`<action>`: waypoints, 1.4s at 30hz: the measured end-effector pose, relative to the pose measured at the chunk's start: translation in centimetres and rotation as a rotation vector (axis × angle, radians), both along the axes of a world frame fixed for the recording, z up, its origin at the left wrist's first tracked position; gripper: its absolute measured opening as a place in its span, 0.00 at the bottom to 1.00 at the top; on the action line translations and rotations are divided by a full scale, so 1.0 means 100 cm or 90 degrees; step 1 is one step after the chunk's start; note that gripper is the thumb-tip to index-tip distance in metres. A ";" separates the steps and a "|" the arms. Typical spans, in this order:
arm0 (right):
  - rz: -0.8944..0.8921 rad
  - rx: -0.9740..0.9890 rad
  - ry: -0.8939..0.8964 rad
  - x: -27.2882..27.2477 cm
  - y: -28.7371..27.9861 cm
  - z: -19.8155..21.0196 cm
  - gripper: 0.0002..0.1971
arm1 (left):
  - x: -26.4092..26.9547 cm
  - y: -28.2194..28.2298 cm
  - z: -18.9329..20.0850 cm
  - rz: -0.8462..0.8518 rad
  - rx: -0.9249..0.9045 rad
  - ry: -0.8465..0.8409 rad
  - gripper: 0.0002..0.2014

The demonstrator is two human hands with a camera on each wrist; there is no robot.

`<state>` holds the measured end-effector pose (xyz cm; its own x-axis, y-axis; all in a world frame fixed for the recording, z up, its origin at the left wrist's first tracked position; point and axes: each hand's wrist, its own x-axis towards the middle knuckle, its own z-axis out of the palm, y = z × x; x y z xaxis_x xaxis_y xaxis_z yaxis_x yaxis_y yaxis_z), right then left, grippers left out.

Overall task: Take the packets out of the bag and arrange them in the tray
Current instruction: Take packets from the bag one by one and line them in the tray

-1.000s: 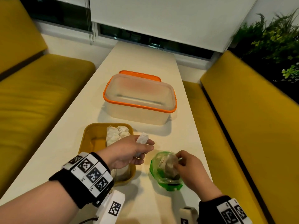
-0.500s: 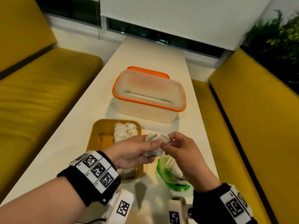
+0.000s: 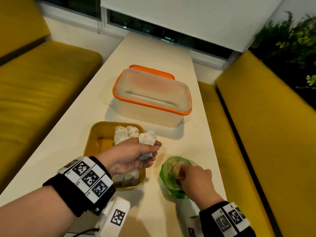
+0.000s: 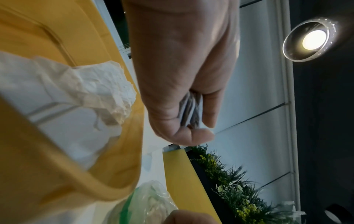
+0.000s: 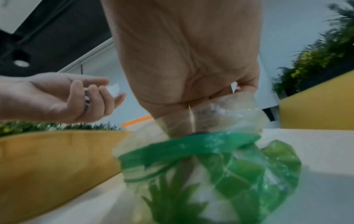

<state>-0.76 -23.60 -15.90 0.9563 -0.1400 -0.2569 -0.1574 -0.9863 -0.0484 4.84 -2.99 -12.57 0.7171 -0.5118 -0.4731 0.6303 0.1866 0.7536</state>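
Observation:
A yellow tray [image 3: 95, 134] near the table's front holds several white packets [image 3: 124, 134]. Over its right rim my left hand [image 3: 152, 151] grips a small bunch of white packets [image 3: 147, 140]; the left wrist view shows them pinched [image 4: 188, 109] between thumb and fingers of my left hand [image 4: 195, 121]. Right of the tray stands a green and clear plastic bag [image 3: 168, 177]. My right hand [image 3: 184, 171] reaches into the bag's mouth, fingers curled down among the packets inside. In the right wrist view the bag [image 5: 239, 166] hides those fingertips, so their hold is unclear.
A clear storage box with an orange rim [image 3: 152, 98] stands behind the tray, with an orange lid [image 3: 150, 69] beyond it. Yellow benches [image 3: 42, 79] run along both long sides of the narrow white table [image 3: 196, 142]. Plants [image 3: 290, 36] stand at the far right.
My right hand passed a packet to the left hand above the tray, then dropped back into the bag. The left hand now holds more packets and has stayed over the tray's right edge.

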 end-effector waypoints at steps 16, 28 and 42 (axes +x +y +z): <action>-0.168 0.472 -0.078 -0.007 -0.036 0.012 0.05 | -0.012 -0.016 -0.002 -0.098 0.105 0.037 0.11; 0.168 0.580 0.059 -0.005 -0.005 0.097 0.09 | -0.018 -0.029 0.011 -0.243 0.017 0.026 0.37; 0.199 0.481 -0.167 0.029 0.096 0.075 0.09 | -0.024 0.051 0.014 0.007 -0.001 -0.075 0.12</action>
